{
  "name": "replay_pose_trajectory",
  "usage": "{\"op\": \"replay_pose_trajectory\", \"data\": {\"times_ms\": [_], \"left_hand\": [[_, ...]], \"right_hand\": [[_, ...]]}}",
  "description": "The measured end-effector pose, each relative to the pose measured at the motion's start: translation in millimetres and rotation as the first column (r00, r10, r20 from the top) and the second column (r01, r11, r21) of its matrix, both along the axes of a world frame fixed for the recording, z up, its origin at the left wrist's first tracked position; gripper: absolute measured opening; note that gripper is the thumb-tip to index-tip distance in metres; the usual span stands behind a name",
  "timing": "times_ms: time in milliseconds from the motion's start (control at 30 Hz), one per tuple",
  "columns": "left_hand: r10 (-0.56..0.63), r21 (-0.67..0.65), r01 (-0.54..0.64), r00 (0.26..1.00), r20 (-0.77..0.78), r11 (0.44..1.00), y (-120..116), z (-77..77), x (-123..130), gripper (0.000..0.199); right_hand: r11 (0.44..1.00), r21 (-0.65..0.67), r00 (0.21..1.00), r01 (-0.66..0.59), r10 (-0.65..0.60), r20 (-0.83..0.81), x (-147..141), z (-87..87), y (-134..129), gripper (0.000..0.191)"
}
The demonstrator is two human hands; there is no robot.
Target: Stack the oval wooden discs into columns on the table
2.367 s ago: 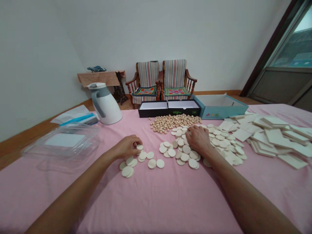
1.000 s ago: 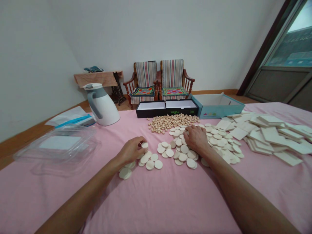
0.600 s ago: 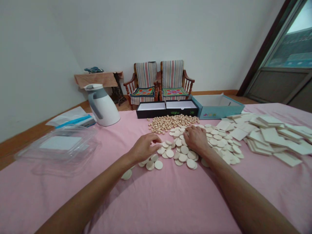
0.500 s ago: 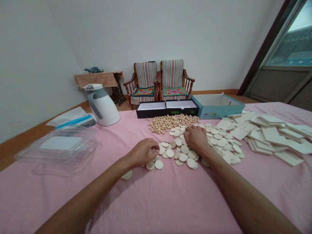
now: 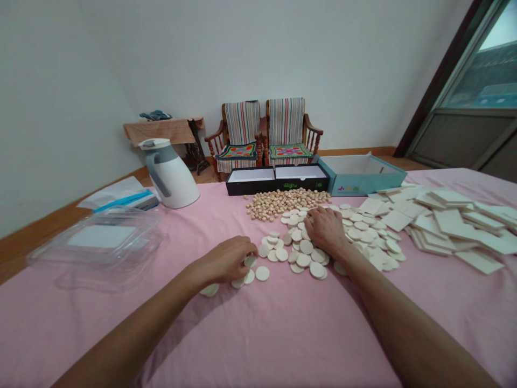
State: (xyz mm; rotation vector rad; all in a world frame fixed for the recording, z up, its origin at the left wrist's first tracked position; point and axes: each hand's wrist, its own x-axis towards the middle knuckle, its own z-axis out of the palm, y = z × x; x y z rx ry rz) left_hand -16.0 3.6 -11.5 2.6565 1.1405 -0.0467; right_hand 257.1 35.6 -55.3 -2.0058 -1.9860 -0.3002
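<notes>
Many pale round wooden discs [image 5: 306, 247] lie in a loose pile on the pink cloth [image 5: 258, 334]. My left hand [image 5: 230, 258] is at the pile's left side, its fingers curled with thumb and fingertips round a pale disc [image 5: 250, 261]. Several more discs lie under and beside that hand, one of them [image 5: 262, 274] just to its right. My right hand [image 5: 325, 229] rests on the middle of the pile, fingers bent down among the discs; its fingertips are partly hidden, and what they hold cannot be made out.
Small wooden beads [image 5: 283, 202] lie behind the discs, before a black box [image 5: 250, 187] and a blue box [image 5: 365, 186]. Rectangular wooden pieces [image 5: 452, 223] are heaped at right. A white jug [image 5: 173, 180] and clear plastic containers [image 5: 100, 237] stand left.
My left hand has moved a little left and down, away from the main pile, and its fingers have closed on a disc. My right hand has stayed in place.
</notes>
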Motion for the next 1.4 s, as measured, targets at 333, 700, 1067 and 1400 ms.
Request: {"op": "replay_pose_trajectory", "data": {"times_ms": [333, 700, 1067, 1400], "left_hand": [[0.029, 0.038, -0.028, 0.999, -0.021, 0.999, 4, 5.1, 9, 0.015], [0.113, -0.097, -0.085, 0.934, 0.339, 0.992, 6, 5.1, 25, 0.008], [-0.066, -0.026, 0.067, 0.996, 0.053, 0.997, -16, -0.7, 26, 0.016], [0.059, 0.075, -0.102, 0.895, 0.441, 0.992, -6, 8.0, 33, 0.021]], "right_hand": [[1.000, 0.005, 1.000, 0.003, -0.003, 0.002, -1, -0.9, 0, 0.032], [1.000, 0.011, 1.000, -0.004, 0.004, -0.001, -3, 0.9, -1, 0.030], [1.000, -0.012, 1.000, 0.004, -0.004, -0.004, -4, 3.0, -2, 0.032], [1.000, -0.010, 1.000, -0.008, 0.007, -0.007, -3, 2.6, -3, 0.031]]}}
